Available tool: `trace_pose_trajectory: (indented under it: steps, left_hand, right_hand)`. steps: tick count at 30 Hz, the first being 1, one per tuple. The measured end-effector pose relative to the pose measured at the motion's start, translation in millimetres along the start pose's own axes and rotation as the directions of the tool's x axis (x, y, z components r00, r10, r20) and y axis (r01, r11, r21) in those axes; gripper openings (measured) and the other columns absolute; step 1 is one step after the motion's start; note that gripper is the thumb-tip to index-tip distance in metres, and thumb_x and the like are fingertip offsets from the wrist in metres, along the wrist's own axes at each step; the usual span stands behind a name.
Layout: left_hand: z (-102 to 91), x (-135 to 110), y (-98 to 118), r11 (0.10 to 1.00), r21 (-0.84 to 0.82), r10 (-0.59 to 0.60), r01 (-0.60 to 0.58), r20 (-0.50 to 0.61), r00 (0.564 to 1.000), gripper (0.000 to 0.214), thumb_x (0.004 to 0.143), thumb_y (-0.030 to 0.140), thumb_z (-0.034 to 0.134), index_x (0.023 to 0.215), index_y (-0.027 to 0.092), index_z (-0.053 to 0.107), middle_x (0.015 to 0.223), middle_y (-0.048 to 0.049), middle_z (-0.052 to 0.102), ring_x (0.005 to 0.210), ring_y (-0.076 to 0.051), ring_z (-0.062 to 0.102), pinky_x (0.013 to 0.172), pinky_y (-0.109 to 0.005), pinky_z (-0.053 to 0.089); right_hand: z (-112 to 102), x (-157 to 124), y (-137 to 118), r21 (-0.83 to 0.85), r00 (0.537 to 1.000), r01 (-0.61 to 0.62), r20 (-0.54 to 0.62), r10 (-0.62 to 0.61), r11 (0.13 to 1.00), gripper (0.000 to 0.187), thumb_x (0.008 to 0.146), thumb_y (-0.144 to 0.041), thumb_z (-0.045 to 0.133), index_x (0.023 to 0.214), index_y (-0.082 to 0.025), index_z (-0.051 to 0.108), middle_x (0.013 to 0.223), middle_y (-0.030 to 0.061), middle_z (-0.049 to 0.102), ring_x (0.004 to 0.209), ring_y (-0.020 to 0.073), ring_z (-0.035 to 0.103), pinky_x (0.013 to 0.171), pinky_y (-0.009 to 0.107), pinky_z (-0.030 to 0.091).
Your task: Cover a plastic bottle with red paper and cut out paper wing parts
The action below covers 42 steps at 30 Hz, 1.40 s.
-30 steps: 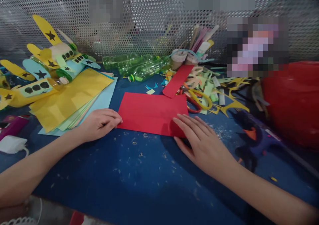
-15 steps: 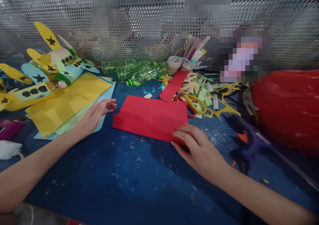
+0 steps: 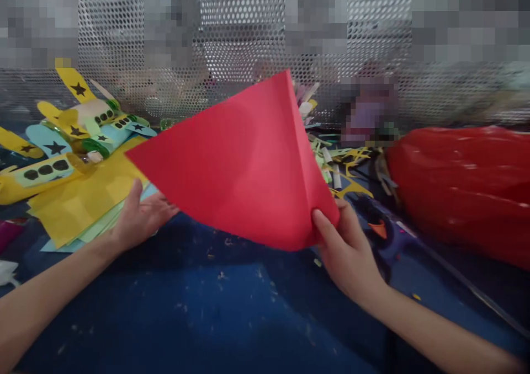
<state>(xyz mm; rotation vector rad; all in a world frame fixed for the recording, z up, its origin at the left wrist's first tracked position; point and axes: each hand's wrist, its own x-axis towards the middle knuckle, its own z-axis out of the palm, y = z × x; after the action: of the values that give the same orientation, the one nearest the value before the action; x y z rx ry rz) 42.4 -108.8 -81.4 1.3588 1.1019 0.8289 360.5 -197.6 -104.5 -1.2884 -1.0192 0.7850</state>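
A sheet of red paper [image 3: 236, 170] is raised above the blue table [image 3: 199, 319], tilted, with a crease along its right side. My right hand [image 3: 348, 252] pinches its lower right corner, thumb on the near face. Beneath the sheet's left edge is my left hand [image 3: 143, 214], palm up and fingers stretched out; the paper hides its fingertips, and whether they touch it I cannot tell. A stack of yellow paper [image 3: 78, 197] with green and blue sheets under it lies just behind my left hand.
Model planes [image 3: 45, 170] made of bottles and paper stand at the left. Yellow paper scraps [image 3: 356, 186] lie behind my right hand. Toward the right are a blue glue gun [image 3: 391, 236] and a shiny red bag [image 3: 459, 186]. A perforated metal panel [image 3: 244, 10] closes off the back.
My right hand has lifted the red paper off the table and turned it. My left hand has turned palm up and shifted slightly left and down in view.
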Motion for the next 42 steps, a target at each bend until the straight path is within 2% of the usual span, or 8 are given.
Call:
trace_pose_trajectory:
  steps: [5,8,15,21,29,34,39,42]
  left_hand:
    - [10.6,-14,-7,0.904,-0.412,0.084,0.116,0.436,0.896,0.094,0.074,0.086,0.026,0.135,0.019,0.051,0.132,-0.0139,0.059,0.128,-0.037,0.049,0.11,-0.056,0.03]
    - [16.5,-19,-12,0.906,-0.383,0.035,0.181,0.492,0.87,0.089,0.078,0.069,0.052,0.149,0.022,0.027,0.139,-0.0161,0.053,0.129,-0.034,0.048,0.112,-0.054,0.029]
    - [30.3,-27,-1,0.975,-0.143,-0.102,0.171,0.396,0.912,0.097,0.077,0.051,0.068,0.152,0.028,0.011,0.123,-0.0151,0.064,0.106,-0.03,0.066,0.094,-0.047,0.05]
    - [33.3,-27,-4,0.978,-0.156,-0.124,0.138,0.094,0.988,0.07,0.08,0.046,0.067,0.14,0.029,0.037,0.136,-0.0114,0.056,0.112,-0.03,0.063,0.087,-0.04,0.057]
    - [27.6,-15,-11,0.984,-0.116,-0.132,0.133,0.015,0.991,0.05,0.082,0.044,0.066,0.126,0.024,0.053,0.116,-0.0085,0.069,0.099,-0.027,0.069,0.085,-0.043,0.058]
    - [36.4,-14,-12,0.995,0.061,-0.078,0.082,-0.063,0.995,0.043,0.08,0.053,0.063,0.111,0.024,0.06,0.113,-0.0055,0.07,0.101,-0.027,0.067,0.09,-0.041,0.055]
    - [38.0,-16,-12,0.97,0.215,-0.091,0.111,-0.099,0.991,0.043,0.077,0.061,0.062,0.096,0.022,0.062,0.097,-0.006,0.073,0.091,-0.029,0.068,0.081,-0.041,0.057]
    - [37.4,-15,-13,0.976,0.187,-0.094,0.108,-0.082,0.992,0.044,0.076,0.061,0.062,0.098,0.023,0.063,0.097,-0.0056,0.073,0.092,-0.03,0.068,0.079,-0.041,0.058]
  right_hand:
    - [7,4,-4,0.27,0.901,-0.432,0.087,0.425,0.861,0.031,0.072,-0.046,0.074,0.092,-0.028,0.058,0.088,-0.0031,0.063,0.071,0.0126,0.057,0.055,0.023,0.048]
    - [7,3,-2,0.232,0.869,-0.494,0.133,0.476,0.838,0.029,0.074,-0.046,0.072,0.091,-0.027,0.059,0.085,-0.0038,0.064,0.07,0.0121,0.059,0.057,0.022,0.049]
    - [3,-1,4,0.1,0.903,-0.25,0.384,0.194,0.963,0.018,0.089,-0.043,0.055,0.093,-0.027,0.048,0.081,-0.0011,0.066,0.065,0.0156,0.064,0.059,0.028,0.055]
    - [3,-2,-3,-0.047,0.892,-0.034,0.449,0.051,0.998,0.02,0.089,-0.041,0.054,0.085,-0.026,0.042,0.081,0.0007,0.064,0.07,0.0173,0.065,0.059,0.03,0.056]
    - [3,-8,0,-0.192,0.895,0.103,0.446,-0.007,0.976,0.022,0.093,-0.044,0.048,0.085,-0.026,0.04,0.078,0.0013,0.063,0.068,0.0173,0.064,0.058,0.03,0.054]
    - [-21,73,-6,-0.683,0.897,0.443,0.344,-0.278,0.581,0.046,0.094,-0.035,0.039,0.134,-0.015,0.04,0.102,0.0139,0.063,0.099,0.0287,0.059,0.092,0.05,0.046]
    - [-53,216,1,-0.987,0.99,0.038,0.016,-0.142,0.154,0.053,0.089,-0.022,0.035,0.133,0.007,0.039,0.118,0.033,0.054,0.111,0.0401,0.051,0.091,0.052,0.039]
    - [-59,260,5,-0.994,0.99,-0.025,-0.039,-0.135,0.106,0.048,0.088,-0.016,0.03,0.126,0.01,0.046,0.119,0.0372,0.05,0.109,0.0416,0.049,0.086,0.052,0.039]
